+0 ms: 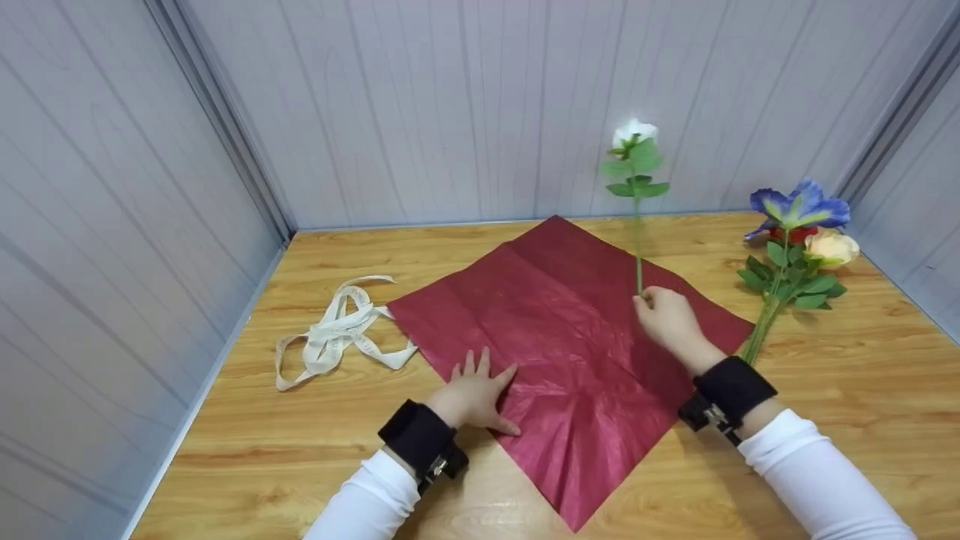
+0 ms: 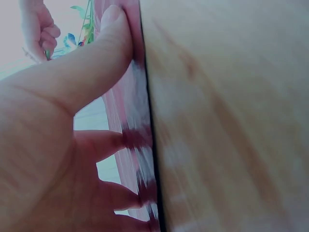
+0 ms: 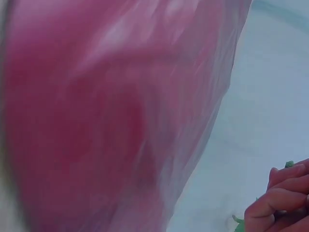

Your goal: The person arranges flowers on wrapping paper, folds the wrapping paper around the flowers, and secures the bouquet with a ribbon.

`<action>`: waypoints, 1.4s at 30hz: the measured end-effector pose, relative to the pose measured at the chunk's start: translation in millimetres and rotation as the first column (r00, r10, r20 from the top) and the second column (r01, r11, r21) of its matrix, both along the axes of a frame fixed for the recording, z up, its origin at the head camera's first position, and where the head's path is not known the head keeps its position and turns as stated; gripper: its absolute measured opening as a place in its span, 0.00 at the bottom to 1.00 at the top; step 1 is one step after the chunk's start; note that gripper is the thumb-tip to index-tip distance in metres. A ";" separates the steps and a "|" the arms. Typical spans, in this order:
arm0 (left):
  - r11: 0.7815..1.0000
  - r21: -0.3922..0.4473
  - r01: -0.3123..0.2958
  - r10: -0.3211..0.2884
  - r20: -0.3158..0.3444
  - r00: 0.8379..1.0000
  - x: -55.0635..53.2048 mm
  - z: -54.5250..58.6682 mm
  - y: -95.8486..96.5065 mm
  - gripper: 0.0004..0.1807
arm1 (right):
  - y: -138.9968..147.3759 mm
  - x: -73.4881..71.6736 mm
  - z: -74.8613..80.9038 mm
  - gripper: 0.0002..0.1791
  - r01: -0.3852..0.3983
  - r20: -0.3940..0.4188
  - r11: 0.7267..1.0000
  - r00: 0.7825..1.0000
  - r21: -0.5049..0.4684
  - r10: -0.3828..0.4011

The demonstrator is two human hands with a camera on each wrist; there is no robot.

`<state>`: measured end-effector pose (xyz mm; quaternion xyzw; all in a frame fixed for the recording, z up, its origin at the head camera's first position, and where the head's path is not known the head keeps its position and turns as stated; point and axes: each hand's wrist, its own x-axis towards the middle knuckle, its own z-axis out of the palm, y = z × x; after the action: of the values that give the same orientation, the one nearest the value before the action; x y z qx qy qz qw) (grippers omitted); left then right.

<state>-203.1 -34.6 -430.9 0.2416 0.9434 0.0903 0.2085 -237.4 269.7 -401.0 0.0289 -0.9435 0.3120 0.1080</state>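
Observation:
A dark red sheet of wrapping paper (image 1: 555, 330) lies on the wooden table, turned so one corner points toward me. My left hand (image 1: 476, 394) rests on its left edge with fingers spread; in the left wrist view the thumb (image 2: 113, 34) and fingertips touch the paper. My right hand (image 1: 667, 319) pinches the lower stem of a white artificial rose (image 1: 636, 135) and holds it upright above the paper's right part. Curled fingers (image 3: 280, 198) of that hand show at the lower right of the right wrist view.
A loosely coiled white ribbon (image 1: 330, 341) lies left of the paper. On the right lie more artificial flowers: a blue one (image 1: 806, 206), a cream rose (image 1: 831, 247) and a red one, their stems reaching the paper's right corner. Grey panel walls (image 1: 450, 112) enclose the table's back and sides.

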 end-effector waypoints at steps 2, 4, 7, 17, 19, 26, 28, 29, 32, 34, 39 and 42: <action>1.000 0.001 0.001 -0.001 0.001 1.000 -0.1 -0.6 -0.2 0.55 | -11.4 0.6 -1.8 0.14 -0.023 -0.008 1.000 1.000 -0.003 0.023; 1.000 0.001 0.000 0.000 0.003 1.000 -0.2 -0.7 -0.5 0.55 | -21.7 1.1 -4.2 0.12 -0.043 -0.012 0.999 0.999 -0.001 0.043; 1.000 0.001 -0.002 0.002 0.004 1.000 0.1 0.7 -0.7 0.55 | -35.6 1.1 -8.8 0.11 -0.071 0.005 0.997 0.997 0.015 0.071; 1.000 0.019 0.000 0.000 0.009 1.000 2.4 1.2 -0.1 0.54 | -60.2 -1.5 -20.0 0.17 -0.099 0.139 0.994 0.986 0.048 0.092; 1.000 0.022 -0.002 0.002 0.006 1.000 2.5 1.6 0.1 0.54 | -60.6 -1.3 -21.1 0.16 -0.103 0.148 0.994 0.984 0.045 0.095; 1.000 0.028 0.000 0.000 0.001 1.000 2.2 1.6 0.5 0.54 | -60.2 -1.0 -24.7 0.14 -0.114 0.177 0.993 0.978 0.025 0.108; 1.000 0.024 -0.003 0.003 0.005 1.000 2.1 0.9 0.4 0.54 | -60.6 -0.6 -25.5 0.14 -0.117 0.178 0.993 0.978 0.030 0.110; 1.000 0.024 -0.003 0.003 0.006 1.000 2.0 0.6 0.4 0.54 | -60.9 -0.6 -25.9 0.15 -0.119 0.176 0.992 0.978 0.033 0.111; 1.000 0.027 -0.002 0.002 0.002 1.000 2.2 0.7 0.3 0.54 | -61.8 0.5 -27.0 0.15 -0.132 0.166 0.991 0.978 0.037 0.124; 0.999 0.032 0.000 0.000 -0.001 1.000 2.3 1.2 0.2 0.54 | -62.4 0.8 -27.7 0.16 -0.138 0.164 0.990 0.978 0.036 0.131; 0.999 0.033 -0.003 0.002 0.002 1.000 1.8 0.8 -0.5 0.54 | -65.0 1.2 -28.2 0.20 -0.147 0.188 0.988 0.973 0.036 0.138; 1.000 0.029 -0.007 0.006 0.004 1.000 1.5 0.4 -0.8 0.54 | -67.3 0.8 -28.4 0.22 -0.154 0.205 0.987 0.969 0.045 0.141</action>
<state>-201.6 -35.4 -430.6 0.2414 0.9423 0.1053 0.2067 -236.6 202.4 -429.3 0.0706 -0.9538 0.2917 -0.0122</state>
